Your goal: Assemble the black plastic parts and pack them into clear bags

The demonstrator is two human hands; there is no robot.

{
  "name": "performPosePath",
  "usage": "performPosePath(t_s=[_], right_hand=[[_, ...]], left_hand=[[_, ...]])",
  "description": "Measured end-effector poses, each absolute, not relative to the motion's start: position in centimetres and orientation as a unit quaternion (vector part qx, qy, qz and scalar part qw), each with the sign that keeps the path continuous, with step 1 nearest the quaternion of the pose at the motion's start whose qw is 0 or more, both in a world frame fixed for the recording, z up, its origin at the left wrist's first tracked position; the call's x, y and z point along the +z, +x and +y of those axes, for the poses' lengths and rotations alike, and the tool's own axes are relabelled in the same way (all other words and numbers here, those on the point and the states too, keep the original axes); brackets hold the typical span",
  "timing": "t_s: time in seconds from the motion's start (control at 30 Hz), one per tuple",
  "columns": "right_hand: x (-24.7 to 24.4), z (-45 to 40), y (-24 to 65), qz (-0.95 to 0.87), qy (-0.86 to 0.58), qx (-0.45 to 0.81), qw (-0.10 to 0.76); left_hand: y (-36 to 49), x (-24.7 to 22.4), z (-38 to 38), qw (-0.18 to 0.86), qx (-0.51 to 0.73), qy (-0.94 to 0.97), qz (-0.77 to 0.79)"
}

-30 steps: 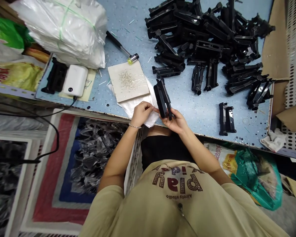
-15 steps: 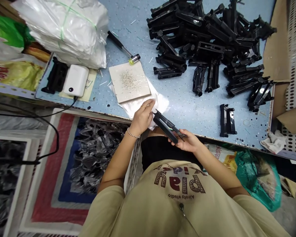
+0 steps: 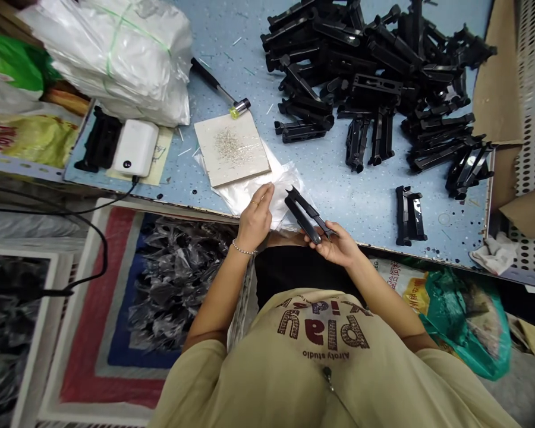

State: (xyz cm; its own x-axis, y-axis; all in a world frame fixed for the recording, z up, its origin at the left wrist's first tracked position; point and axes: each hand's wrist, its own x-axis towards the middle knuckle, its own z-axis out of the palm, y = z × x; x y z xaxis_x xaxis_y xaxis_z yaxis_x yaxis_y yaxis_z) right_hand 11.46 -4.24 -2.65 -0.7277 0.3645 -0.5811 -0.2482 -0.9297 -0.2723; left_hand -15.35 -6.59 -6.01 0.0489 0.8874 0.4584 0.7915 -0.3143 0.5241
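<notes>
We have the black part (image 3: 302, 220) in our right hand (image 3: 339, 246), held at the near edge of the worktop (image 3: 348, 199), with the plastic (image 3: 236, 199) under and beside its far end. The fingers of that hand are clamped on the near, right-hand end, the thumb along the outer side; the rest of the part stands out past them, forward and to the left. Its long axis runs aslant, from our right hand at the near right to a free end at the far left. What matters most is that this free end points away from the hand that grips it and towards the plastic, just to the right of our left hand (image 3: 255, 223) and apart from it. The right hand is the nearer of the two, being on the part; the left does not touch it. Our left fingers lie close together over the plastic, pointing forward and a little right; whether they pinch any of the film, we cannot tell. The part's two bars run side by side along that same axis, with a gap between them. Beyond the left hand we see the board (image 3: 232, 148), resting on the plastic.
</notes>
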Motion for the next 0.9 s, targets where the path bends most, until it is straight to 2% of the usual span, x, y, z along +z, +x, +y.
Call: performPosePath(t_s=[0.07, 0.17, 0.3, 0.4, 0.47, 0.57, 0.7, 0.8, 0.9], right_hand=[[-2.6, -4.3, 12.0, -0.035, -0.293, 0.947, 0.127], [-2.7, -3.8, 11.2, 0.021, -0.258, 0.958, 0.121], [-2.9, -2.6, 9.0, -0.003, -0.290, 0.937, 0.196], [-2.9, -2.4, 7.7, -0.178, -0.395, 0.852, 0.293], [-2.9, -2.7, 7.4, -0.371, -0.475, 0.731, 0.319], [-3.0, -3.4, 7.4, -0.587, -0.522, 0.544, 0.294], [-3.4, -3.3, 8.3, -0.683, -0.444, 0.517, 0.264], [-4.0, -2.5, 9.2, -0.727, -0.427, 0.465, 0.270], [-4.9, -1.6, 9.6, -0.813, -0.396, 0.363, 0.226]], left_hand=[[-14.6, -6.0, -6.4, 0.067, 0.377, 0.733, 0.562], [-12.5, -5.5, -6.6, 0.055, 0.402, 0.758, 0.510], [-9.9, -4.4, -7.8, 0.069, 0.425, 0.792, 0.433], [-9.4, -3.9, -8.8, 0.079, 0.430, 0.801, 0.409], [-9.7, -3.9, -9.2, 0.087, 0.422, 0.796, 0.425], [-10.1, -4.3, -8.8, 0.125, 0.387, 0.764, 0.501], [-9.7, -4.3, -6.9, 0.196, 0.367, 0.735, 0.536], [-10.6, -2.3, -7.2, 0.231, 0.426, 0.691, 0.537], [-14.1, 0.9, -10.7, 0.251, 0.480, 0.592, 0.597]])
